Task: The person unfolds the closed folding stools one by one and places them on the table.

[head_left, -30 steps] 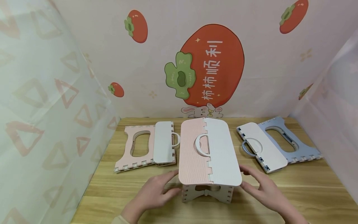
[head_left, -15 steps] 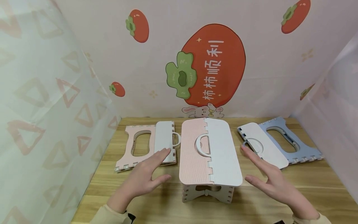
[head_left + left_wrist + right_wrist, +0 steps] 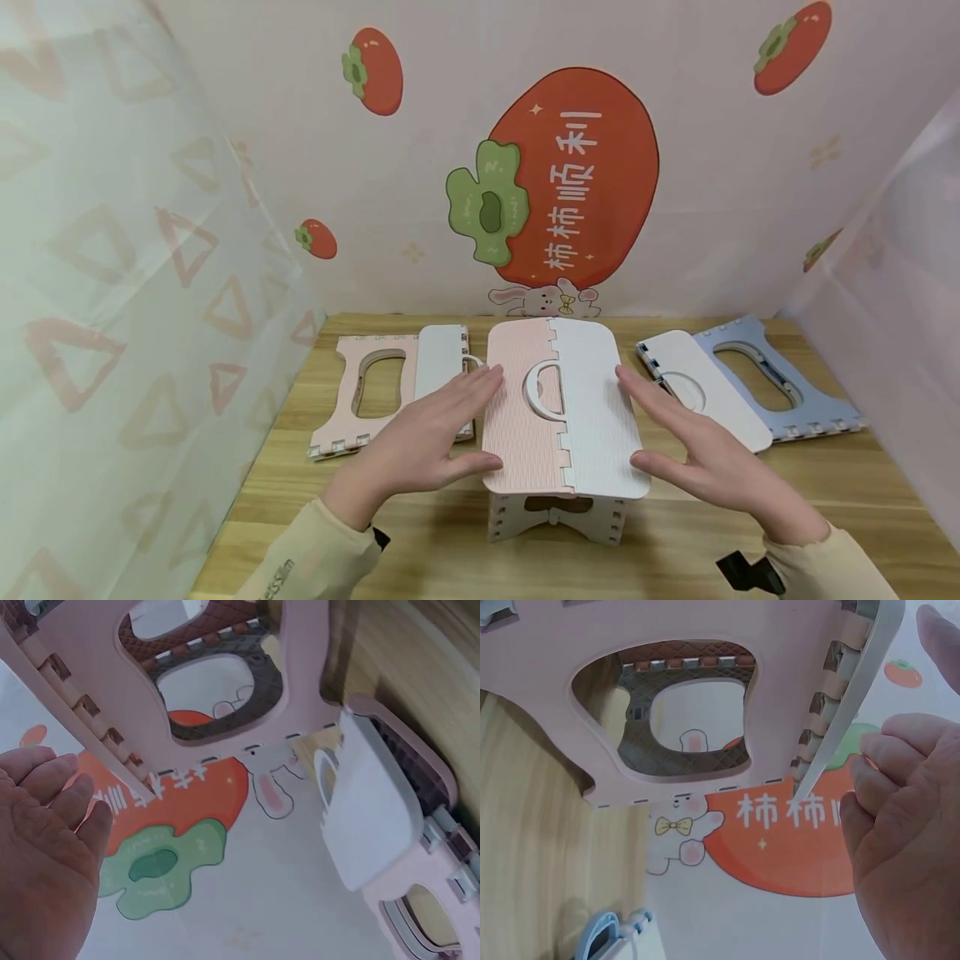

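Observation:
A folding step stool (image 3: 513, 450) stands unfolded in the middle of the table, its top half pink and half white, with a white carry handle (image 3: 534, 392) at the centre seam. My left hand (image 3: 423, 442) is at the pink edge, fingers extended, fingertips overlapping the top in the head view. On the white side, my right hand (image 3: 708, 458) mirrors it, fingers and thumb straight along the edge. Both wrist views look at the stool's pink side panels (image 3: 307, 660) with oval cut-outs; there the left palm (image 3: 45, 855) and right palm (image 3: 915, 795) face the top, grasping nothing.
Behind the left hand lies a folded pink and white stool (image 3: 337, 433). Another folded stool, blue and white (image 3: 817, 400), lies at the back right. Printed walls (image 3: 390, 200) enclose the wooden table (image 3: 262, 508) at the back and both sides.
Both hands have left the stool's front sides, spread outward and up, then come back in over the top's edges. The stools have stayed in place.

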### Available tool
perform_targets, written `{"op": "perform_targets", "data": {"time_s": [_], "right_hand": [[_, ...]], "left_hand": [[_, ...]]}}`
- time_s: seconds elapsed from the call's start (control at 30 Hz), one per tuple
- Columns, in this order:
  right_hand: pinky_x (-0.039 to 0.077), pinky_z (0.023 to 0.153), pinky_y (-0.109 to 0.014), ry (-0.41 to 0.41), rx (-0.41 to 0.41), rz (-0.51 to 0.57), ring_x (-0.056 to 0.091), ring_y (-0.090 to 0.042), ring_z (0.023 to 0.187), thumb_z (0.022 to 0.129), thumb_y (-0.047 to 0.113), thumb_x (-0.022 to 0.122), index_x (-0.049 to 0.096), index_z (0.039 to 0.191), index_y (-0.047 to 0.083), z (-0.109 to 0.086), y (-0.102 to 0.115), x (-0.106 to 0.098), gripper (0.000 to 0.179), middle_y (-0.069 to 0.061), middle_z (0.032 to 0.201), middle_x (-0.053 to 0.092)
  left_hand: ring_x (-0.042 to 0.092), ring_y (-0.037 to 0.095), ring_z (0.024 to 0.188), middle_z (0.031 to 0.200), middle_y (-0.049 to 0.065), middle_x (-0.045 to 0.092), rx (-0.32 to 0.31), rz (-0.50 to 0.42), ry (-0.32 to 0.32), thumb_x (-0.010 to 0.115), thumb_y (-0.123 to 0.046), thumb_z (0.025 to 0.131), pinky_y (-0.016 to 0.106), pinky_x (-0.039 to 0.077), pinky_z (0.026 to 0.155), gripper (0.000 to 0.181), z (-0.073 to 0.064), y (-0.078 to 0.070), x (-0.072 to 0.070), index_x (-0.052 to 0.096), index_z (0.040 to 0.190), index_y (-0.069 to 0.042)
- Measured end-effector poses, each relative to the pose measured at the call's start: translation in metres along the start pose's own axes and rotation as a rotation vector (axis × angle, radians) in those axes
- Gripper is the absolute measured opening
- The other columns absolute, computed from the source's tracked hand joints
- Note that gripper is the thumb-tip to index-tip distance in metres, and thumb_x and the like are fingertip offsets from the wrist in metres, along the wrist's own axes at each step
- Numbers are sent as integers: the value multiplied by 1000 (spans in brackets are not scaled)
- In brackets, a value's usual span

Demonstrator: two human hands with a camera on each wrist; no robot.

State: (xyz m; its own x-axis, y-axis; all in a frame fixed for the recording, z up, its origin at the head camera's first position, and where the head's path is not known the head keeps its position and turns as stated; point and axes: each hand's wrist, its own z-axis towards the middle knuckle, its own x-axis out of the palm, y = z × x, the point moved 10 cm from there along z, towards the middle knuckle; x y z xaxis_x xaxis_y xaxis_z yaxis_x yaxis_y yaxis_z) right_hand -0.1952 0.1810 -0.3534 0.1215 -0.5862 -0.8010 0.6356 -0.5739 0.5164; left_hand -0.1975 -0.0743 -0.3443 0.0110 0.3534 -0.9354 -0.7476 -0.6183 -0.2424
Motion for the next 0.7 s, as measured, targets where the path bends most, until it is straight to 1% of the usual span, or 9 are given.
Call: {"op": "perform_targets", "data": {"time_s": [0.13,0.27,0.43,0.6,0.7], "right_hand": [[17,113,-2,20,5,16,20,-3,153,92,21,78,26,164,19,5,0,3,88,-1,168,28],[17,114,-4,33,-11,25,20,-3,154,92,22,78,27,163,18,11,2,5,88,-2,168,29],[16,116,-5,45,-36,14,19,-4,154,90,25,80,28,163,16,17,7,7,90,-2,168,29],[15,117,-6,44,-43,-10,21,-8,155,90,28,81,28,163,17,19,9,8,91,-2,167,30],[15,117,-6,46,-45,-16,22,-10,155,90,29,81,28,163,17,20,10,8,91,-2,167,31]], "left_hand": [[26,22,155,168,5,27,19,2,23,50,-69,97,39,26,125,93,11,-6,3,24,163,-8],[25,21,155,168,6,26,38,-1,35,57,-63,97,38,24,126,92,19,-10,5,24,162,-7],[23,21,156,169,5,25,45,1,53,59,-61,96,37,22,126,92,25,-14,9,24,162,-7],[21,20,156,170,4,22,43,3,81,59,-62,96,36,20,127,93,29,-17,14,22,163,-8],[21,20,156,170,5,22,51,3,85,59,-62,96,36,20,127,94,31,-18,16,21,163,-8]]}}
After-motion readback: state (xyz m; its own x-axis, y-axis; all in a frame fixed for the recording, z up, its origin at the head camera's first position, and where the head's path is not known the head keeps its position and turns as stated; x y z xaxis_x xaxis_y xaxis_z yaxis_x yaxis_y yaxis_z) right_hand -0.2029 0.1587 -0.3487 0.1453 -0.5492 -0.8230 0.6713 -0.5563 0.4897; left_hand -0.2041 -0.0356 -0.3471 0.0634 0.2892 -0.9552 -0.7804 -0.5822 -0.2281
